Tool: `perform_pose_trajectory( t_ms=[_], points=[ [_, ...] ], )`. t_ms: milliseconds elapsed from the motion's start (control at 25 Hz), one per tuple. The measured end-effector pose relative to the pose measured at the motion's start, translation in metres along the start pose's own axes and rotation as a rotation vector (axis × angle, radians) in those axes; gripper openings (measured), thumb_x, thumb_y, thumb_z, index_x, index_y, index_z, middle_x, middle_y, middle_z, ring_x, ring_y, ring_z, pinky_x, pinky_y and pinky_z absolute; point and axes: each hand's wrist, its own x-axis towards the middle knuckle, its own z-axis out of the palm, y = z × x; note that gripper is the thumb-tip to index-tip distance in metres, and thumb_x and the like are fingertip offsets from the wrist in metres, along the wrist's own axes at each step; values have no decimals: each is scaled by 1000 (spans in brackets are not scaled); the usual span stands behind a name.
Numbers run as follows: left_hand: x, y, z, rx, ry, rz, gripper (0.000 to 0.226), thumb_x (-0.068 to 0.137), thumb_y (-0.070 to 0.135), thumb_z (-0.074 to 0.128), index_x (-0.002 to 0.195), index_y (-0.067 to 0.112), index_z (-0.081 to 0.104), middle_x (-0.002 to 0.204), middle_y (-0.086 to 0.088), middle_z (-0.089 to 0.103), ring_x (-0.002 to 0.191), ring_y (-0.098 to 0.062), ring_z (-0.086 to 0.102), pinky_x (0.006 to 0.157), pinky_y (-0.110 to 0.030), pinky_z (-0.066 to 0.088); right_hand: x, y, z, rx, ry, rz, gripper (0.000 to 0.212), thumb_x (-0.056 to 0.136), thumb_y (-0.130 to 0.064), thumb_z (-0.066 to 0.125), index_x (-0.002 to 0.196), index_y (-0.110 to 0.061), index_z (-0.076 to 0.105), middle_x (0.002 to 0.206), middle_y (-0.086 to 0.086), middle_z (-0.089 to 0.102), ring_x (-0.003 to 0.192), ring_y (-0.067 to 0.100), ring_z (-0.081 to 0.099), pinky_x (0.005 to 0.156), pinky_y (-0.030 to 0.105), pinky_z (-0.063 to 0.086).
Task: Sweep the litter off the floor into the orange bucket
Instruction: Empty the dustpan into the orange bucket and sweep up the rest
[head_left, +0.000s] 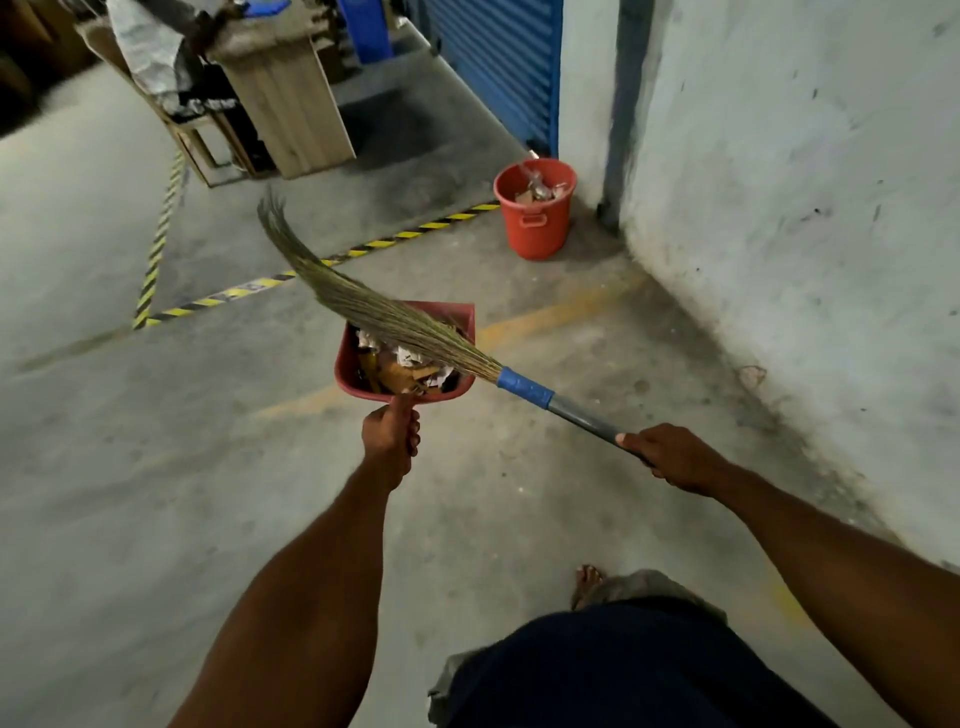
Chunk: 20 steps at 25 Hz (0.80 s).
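My left hand (390, 437) grips the handle of a red dustpan (462, 316) held above the floor; crumpled paper and cardboard litter (402, 366) fills it. My right hand (670, 457) holds the grey handle of a grass broom (363, 299), whose bristles lie across the top of the dustpan and point up to the left. The orange bucket (535, 218) stands on the floor ahead, by the wall corner, with some litter inside it.
A white wall (779, 208) runs along the right. A blue shutter (498, 62) is behind the bucket. Wooden furniture (285, 104) stands at the back left. Yellow-black tape (208, 301) marks the concrete floor. My foot (587, 579) shows below.
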Motion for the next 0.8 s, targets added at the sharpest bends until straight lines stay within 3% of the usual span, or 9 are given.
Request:
perform_pose_trajectory(
  t_ms=[240,320,800],
  points=[
    [96,85,94,-30,-5,23,36,93,33,68,71,6,58,59,-6,50,41,-15,38,41,-21,28,123,-34,-102,-133,72,-39,62,99,-67,45,68,-14,54,65,11,60,59,24,57,58,34,36],
    [137,112,121,-11,-22,30,36,94,34,68,74,5,59,60,-7,50,42,-16,39,42,-22,29,169,-43,-122,-133,91,-37,61,99,-67,45,67,-15,51,63,8,56,57,22,54,58,34,35],
    [413,278,236,111,-155,35,36,94,34,70,73,7,60,59,-5,50,41,-15,39,40,-23,27,418,-126,-173,-82,221,97,58,99,-62,48,65,-16,48,58,3,49,54,22,52,55,34,34]
  ],
)
